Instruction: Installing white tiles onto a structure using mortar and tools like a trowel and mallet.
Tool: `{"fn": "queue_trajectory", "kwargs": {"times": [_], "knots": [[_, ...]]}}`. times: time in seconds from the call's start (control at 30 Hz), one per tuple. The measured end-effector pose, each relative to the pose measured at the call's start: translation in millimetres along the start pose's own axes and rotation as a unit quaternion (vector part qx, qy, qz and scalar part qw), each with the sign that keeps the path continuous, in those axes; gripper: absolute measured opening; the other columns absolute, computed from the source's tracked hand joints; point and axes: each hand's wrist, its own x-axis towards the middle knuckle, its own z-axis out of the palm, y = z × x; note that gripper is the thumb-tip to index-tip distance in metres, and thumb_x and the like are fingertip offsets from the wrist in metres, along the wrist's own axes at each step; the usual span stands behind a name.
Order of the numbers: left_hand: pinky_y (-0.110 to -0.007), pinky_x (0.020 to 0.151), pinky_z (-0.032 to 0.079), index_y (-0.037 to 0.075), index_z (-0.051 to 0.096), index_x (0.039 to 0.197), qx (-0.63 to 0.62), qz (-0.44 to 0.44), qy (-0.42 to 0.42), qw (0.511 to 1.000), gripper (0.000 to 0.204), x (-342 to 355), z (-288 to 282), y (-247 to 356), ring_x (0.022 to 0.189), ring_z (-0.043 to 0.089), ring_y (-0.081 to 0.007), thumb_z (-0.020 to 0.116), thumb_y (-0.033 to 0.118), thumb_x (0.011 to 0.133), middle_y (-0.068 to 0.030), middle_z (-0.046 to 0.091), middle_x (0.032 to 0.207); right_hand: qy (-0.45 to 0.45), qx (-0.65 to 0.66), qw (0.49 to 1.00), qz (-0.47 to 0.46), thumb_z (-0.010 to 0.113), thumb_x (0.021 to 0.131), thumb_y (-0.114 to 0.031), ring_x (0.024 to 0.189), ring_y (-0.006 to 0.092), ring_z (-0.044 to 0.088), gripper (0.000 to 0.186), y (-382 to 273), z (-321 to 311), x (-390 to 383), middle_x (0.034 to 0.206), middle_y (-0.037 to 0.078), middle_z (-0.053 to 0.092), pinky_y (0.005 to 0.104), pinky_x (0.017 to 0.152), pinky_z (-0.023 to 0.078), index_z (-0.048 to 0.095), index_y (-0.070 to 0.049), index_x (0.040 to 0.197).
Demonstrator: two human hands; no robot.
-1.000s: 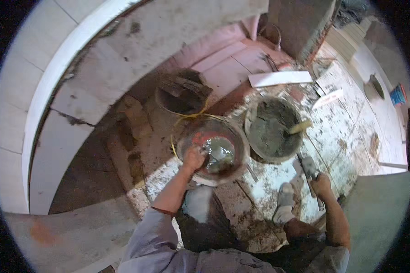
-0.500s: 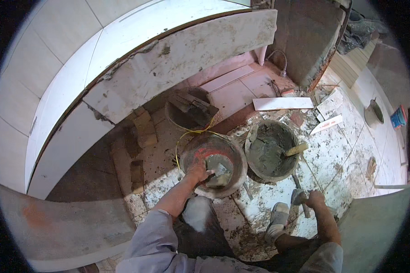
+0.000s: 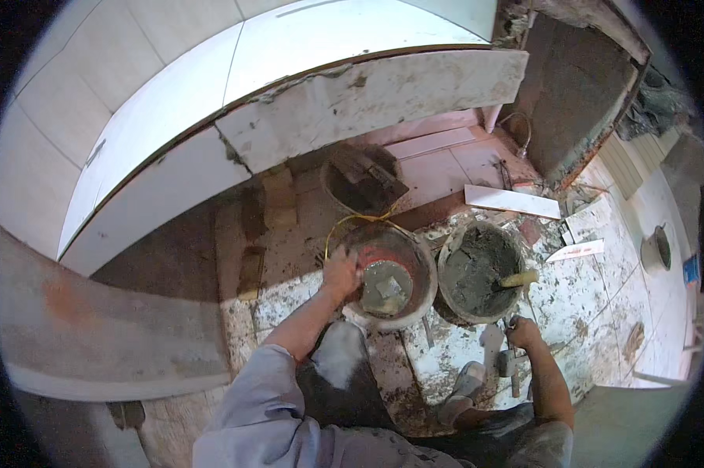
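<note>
My left hand (image 3: 341, 274) is above the left rim of a round tub (image 3: 426, 292) with a red patch inside. Its fingers are blurred but look apart, with nothing seen in them. Shallow grey water (image 3: 378, 278) lies in the tub, and a pale chunk (image 3: 395, 300) rests in it. To the right, my right hand (image 3: 525, 334) is closed round a hammer (image 3: 507, 363) with a grey, blocky head; its grip is partly hidden. Just beyond that hand stands a tub of wet grey mortar (image 3: 477, 269), with a tool's wooden handle (image 3: 520, 278) sticking out over the rim.
A third dark tub (image 3: 336, 191) with a board across it sits under the tiled ledge (image 3: 305, 113). A yellow cord (image 3: 332, 232) loops round the near tub. White tile strips (image 3: 512, 201) and rubble lie farther right, with a small bucket (image 3: 655, 251) beyond.
My left hand has come up out of the tub's middle to its left rim. The right hand and hammer have shifted left. The view has swung, moving the scene rightward and down.
</note>
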Motion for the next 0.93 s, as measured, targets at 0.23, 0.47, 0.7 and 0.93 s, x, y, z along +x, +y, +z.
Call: {"fn": "queue_trajectory", "kwargs": {"times": [0.23, 0.47, 0.7, 0.93], "knots": [[-0.052, 0.087, 0.045, 0.005, 0.061, 0.104, -0.015, -0.145, 0.230, 0.962, 0.038, -14.8, -12.6, -26.7, 0.105, 0.055, -0.0448, 0.070, 0.024, 0.073, -0.0277, 0.058, 0.113, 0.005, 0.046, 0.999, 0.014, 0.065, 0.079, -0.036, 0.094, 0.0405, 0.063, 0.040, 23.3, -3.9, 16.8, 0.094, 0.025, 0.066, 0.0444, 0.083, 0.050, 0.064, -0.003, 0.100], [-0.045, 0.077, 0.051, 0.005, 0.064, 0.096, -0.208, -0.176, 0.154, 0.950, 0.025, -8.5, -29.4, 2.7, 0.087, 0.064, -0.0368, 0.067, 0.020, 0.076, -0.0204, 0.067, 0.092, 0.020, 0.096, 0.992, 0.075, 0.064, 0.079, -0.032, 0.093, 0.0377, 0.063, 0.034, 61.1, -18.7, -45.2, 0.094, 0.024, 0.066, 0.0433, 0.082, 0.050, 0.067, -0.002, 0.094], [-0.032, 0.074, 0.049, 0.004, 0.067, 0.095, -0.433, -0.095, 0.148, 0.884, 0.027, -16.9, -86.6, 52.2, 0.077, 0.064, -0.0209, 0.072, 0.023, 0.076, -0.0123, 0.066, 0.075, -0.068, 0.115, 0.977, 0.168, 0.063, 0.077, -0.031, 0.093, 0.0384, 0.063, 0.033, 88.9, -10.9, -155.2, 0.095, 0.023, 0.067, 0.0444, 0.084, 0.050, 0.068, -0.003, 0.094], [-0.030, 0.075, 0.045, 0.006, 0.070, 0.102, -0.529, -0.214, -0.108, 0.814, 0.035, -67.9, -159.6, 106.4, 0.079, 0.059, -0.0148, 0.074, 0.031, 0.078, -0.0085, 0.067, 0.086, -0.099, 0.198, 0.960, 0.170, 0.064, 0.075, -0.038, 0.099, 0.0359, 0.063, 0.039, 42.6, -113.9, -262.3, 0.101, 0.021, 0.067, 0.0410, 0.090, 0.048, 0.070, -0.005, 0.096]]}}
